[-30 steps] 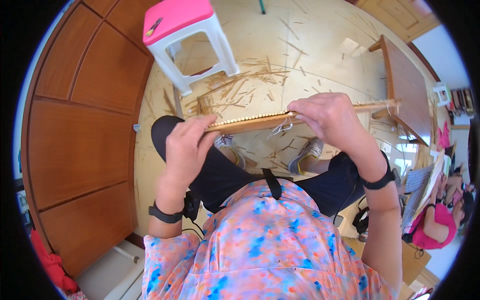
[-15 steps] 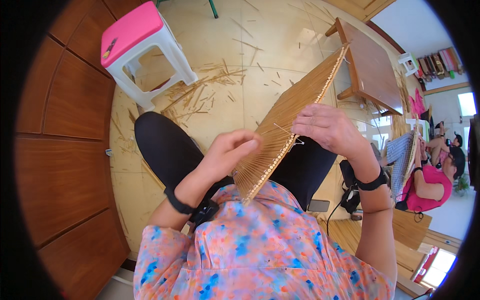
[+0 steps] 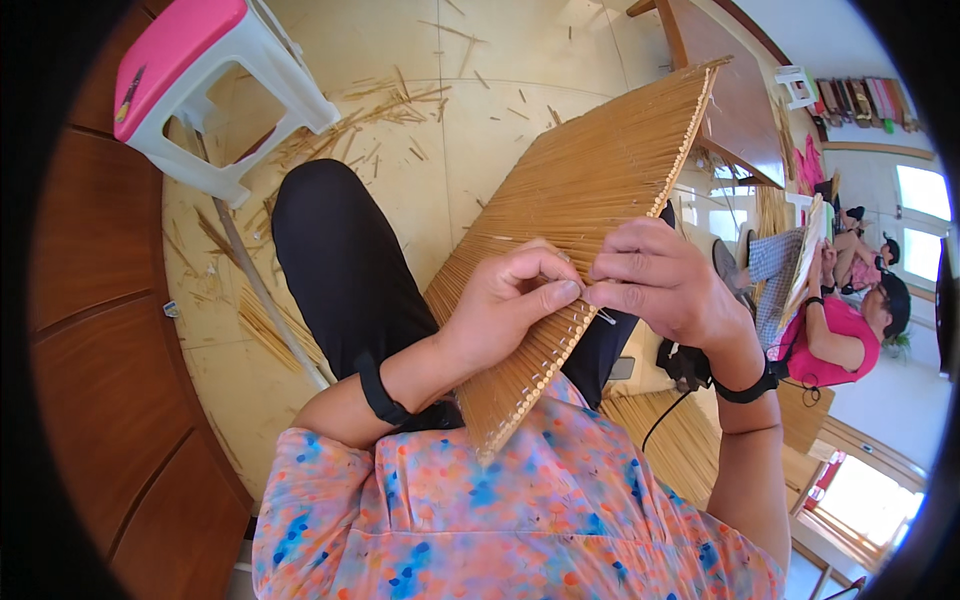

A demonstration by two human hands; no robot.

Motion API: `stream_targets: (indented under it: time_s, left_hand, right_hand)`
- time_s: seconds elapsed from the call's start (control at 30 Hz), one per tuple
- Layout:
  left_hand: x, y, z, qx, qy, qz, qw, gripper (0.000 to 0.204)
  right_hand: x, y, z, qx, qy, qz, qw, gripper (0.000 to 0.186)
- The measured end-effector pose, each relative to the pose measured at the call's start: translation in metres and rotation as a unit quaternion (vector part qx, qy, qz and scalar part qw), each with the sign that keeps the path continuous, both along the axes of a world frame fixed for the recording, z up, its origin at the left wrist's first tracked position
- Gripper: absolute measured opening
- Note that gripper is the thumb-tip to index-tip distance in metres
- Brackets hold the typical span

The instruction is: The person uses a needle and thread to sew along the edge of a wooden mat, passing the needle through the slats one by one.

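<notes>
A mat of thin tan reed sticks (image 3: pixel 533 195) slants across my right thigh, its near end against my shirt and its stick ends forming a dotted right edge. My left hand (image 3: pixel 515 300) is closed in a pinch over that edge, its thumb tip meeting my right hand's fingertips. My right hand (image 3: pixel 655 280) is closed at the same edge, curled fingers on the stick ends. A short piece of white cord (image 3: pixel 605 316) dangles just below them; whether the pinched fingers hold it or the sticks is too small to tell.
A pink-topped white stool (image 3: pixel 175 55) with a small tool on it, top left. Wooden cabinet (image 3: pixel 100 380) on the left, table (image 3: pixel 745 120) at upper right. Loose sticks (image 3: pixel 385 120) litter the floor. A person in pink (image 3: pixel 830 340) sits at right; others sit behind.
The mat has swung from edge-on and crosswise to a broad diagonal with its face showing. My left hand has moved right along it to meet my right hand at the edge.
</notes>
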State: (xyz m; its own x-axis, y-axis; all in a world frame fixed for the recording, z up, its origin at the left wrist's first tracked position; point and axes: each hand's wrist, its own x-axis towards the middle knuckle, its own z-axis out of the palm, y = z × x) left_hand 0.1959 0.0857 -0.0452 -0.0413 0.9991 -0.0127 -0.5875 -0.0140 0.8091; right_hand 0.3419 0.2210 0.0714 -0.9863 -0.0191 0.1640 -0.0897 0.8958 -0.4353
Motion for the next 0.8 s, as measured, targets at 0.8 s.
stream_targets:
  time_s: [0.8]
  left_hand:
    - [-0.129, 0.002, 0.031, 0.01, -0.131, 0.076, 0.988, 0.017]
  right_hand:
    - [-0.005, -0.003, 0.015, 0.06, -0.084, -0.016, 0.995, 0.023]
